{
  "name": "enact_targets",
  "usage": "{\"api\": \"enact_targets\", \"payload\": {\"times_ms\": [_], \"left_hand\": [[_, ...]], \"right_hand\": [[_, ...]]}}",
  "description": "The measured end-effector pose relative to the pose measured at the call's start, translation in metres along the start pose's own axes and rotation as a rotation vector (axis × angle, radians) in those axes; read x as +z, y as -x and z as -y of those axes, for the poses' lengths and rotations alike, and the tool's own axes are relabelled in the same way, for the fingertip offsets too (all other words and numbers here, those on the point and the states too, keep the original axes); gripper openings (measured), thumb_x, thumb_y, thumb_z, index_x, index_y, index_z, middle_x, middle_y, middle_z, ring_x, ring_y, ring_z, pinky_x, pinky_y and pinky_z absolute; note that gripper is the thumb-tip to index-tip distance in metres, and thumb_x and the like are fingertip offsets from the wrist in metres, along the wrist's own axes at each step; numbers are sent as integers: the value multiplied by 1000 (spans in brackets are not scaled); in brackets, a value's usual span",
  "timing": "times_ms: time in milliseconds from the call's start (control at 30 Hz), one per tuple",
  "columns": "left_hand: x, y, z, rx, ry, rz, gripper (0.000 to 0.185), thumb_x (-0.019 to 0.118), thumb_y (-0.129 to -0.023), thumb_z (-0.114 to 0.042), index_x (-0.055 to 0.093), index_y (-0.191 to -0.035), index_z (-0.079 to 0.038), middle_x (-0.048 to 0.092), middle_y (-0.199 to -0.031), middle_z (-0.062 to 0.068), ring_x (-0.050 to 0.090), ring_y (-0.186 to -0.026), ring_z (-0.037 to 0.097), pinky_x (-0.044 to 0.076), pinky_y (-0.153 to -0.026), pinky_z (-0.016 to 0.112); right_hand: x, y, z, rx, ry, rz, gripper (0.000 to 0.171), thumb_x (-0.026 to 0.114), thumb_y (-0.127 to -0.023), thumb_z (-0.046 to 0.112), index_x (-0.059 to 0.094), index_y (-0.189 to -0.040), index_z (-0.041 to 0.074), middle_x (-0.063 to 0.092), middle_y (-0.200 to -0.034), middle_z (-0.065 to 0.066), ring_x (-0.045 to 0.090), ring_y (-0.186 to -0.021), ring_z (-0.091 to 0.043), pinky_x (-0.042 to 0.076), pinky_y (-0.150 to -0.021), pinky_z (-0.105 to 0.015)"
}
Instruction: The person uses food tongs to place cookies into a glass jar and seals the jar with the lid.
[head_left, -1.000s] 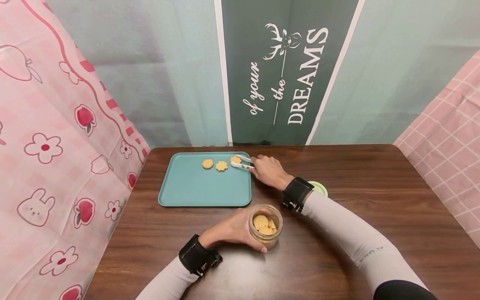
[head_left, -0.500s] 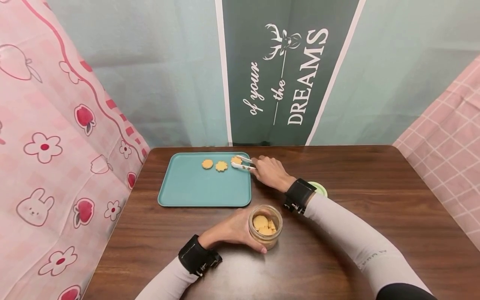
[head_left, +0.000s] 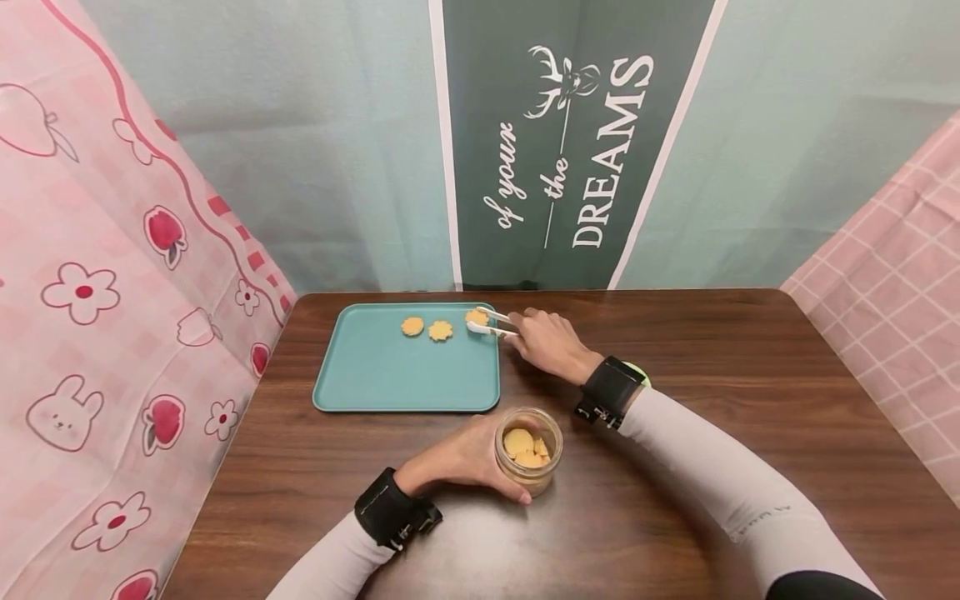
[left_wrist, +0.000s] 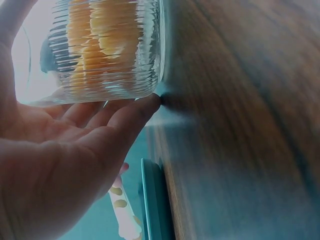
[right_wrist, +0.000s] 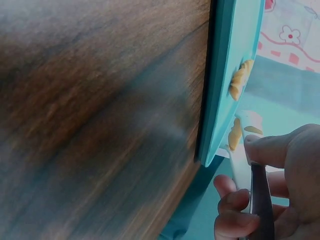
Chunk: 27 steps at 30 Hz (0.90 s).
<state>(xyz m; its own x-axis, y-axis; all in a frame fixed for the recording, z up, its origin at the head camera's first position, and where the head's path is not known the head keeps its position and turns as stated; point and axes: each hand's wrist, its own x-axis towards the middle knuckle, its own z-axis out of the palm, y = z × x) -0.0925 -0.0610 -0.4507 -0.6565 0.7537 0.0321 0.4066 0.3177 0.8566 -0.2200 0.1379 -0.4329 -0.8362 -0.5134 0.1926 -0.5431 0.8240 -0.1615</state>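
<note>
My left hand [head_left: 472, 454] wraps round the side of a ribbed glass jar [head_left: 531, 482], which stands on the table just in front of the tray. Pale yellow cookies [head_left: 519, 442] lie inside the uncovered jar. With my right hand [head_left: 551, 343] I grip small white tongs [head_left: 492, 331] that have a dark handle [right_wrist: 262, 200] and tan spots. Their tips sit on either side of a flower-shaped cookie [head_left: 475, 317] in the back right corner of the teal tray [head_left: 405, 379]. Two more cookies, one round [head_left: 412, 326] and one scalloped [head_left: 440, 331], lie left of it in a row.
A light green lid [head_left: 640, 375] shows partly from behind my right wrist. The brown wood table [head_left: 720, 358] runs back to a green printed curtain [head_left: 360, 167]. Pink patterned cloth [head_left: 112, 333] hangs along the left, pink checked cloth [head_left: 907, 292] along the right.
The tongs and the cookie between their tips have shifted slightly right, toward the tray's right edge. My right forearm has moved right and covers more of the green lid. The left hand stays on the jar.
</note>
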Motion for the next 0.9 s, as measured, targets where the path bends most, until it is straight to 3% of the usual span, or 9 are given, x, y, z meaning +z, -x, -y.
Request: {"api": "enact_targets", "payload": {"times_ms": [900], "left_hand": [[0,1,1,-19,-3,-2,86,104,-64,-28,60,-138,-19,65,-136,-8,57,-127,3,44,-114,26]], "right_hand": [[-25,25,-1,-23,-7,-36,27,72,-102,27,69,-116,5,59,-82,-9,58,-60,-26,53,-51,-46]]}}
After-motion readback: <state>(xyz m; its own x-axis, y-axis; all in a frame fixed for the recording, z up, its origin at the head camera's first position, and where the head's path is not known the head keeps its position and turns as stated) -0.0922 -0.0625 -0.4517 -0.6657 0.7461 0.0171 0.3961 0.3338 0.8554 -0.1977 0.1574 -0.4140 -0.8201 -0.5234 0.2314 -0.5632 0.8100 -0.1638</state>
